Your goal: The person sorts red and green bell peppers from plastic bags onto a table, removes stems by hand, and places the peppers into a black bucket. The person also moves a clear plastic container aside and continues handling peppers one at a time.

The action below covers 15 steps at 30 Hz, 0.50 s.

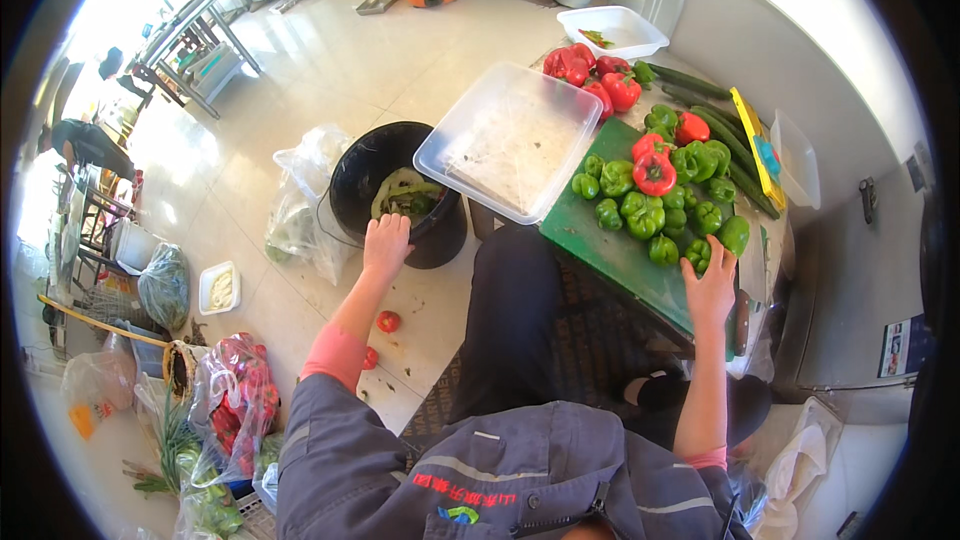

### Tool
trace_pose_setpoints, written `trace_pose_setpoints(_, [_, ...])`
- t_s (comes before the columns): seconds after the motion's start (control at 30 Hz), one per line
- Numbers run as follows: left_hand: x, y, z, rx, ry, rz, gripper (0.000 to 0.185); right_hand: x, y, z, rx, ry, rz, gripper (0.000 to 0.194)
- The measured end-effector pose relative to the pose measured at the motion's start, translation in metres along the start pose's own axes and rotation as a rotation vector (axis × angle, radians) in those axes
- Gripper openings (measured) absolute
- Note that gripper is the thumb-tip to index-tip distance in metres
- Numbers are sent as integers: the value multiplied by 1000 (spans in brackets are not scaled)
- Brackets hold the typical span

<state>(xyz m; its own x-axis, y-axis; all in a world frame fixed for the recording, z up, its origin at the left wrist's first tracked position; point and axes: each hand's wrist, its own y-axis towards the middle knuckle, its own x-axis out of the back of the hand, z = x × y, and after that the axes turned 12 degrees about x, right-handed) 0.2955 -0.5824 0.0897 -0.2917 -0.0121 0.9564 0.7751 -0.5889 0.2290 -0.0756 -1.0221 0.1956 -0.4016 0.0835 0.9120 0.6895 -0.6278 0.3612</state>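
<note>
My left hand [388, 241], fingers curled, is at the near rim of a black bucket [442, 236] on the floor. Whether it grips the rim or holds something small is hidden. Inside the bucket lie pale and green vegetable scraps [405, 195]. My right hand [711, 281] has thumb and fingers around a green bell pepper [697, 253] at the near right of a green cutting board [592, 240]. Several green bell peppers [643, 216] and a few red ones [654, 174] are heaped on the board. A brown-handled knife [742, 321] lies beside my right wrist.
A clear plastic tub [517, 139] sits between bucket and board. Beyond it are red peppers [570, 64], cucumbers [724, 127], a yellow slicer [757, 150] and a white tray [615, 30]. Two tomatoes [388, 321] and a clear plastic bag [304, 202] lie on the floor.
</note>
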Motion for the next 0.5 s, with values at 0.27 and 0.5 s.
trace_pose_setpoints(0.27, [22, -60, -18, 28, 5, 82, 51, 38, 15, 23, -45, 747, -245, 58])
trace_pose_setpoints(0.5, [80, -126, -37, 169, -283, 80, 57, 22, 32, 212, -183, 2312, 728, 60])
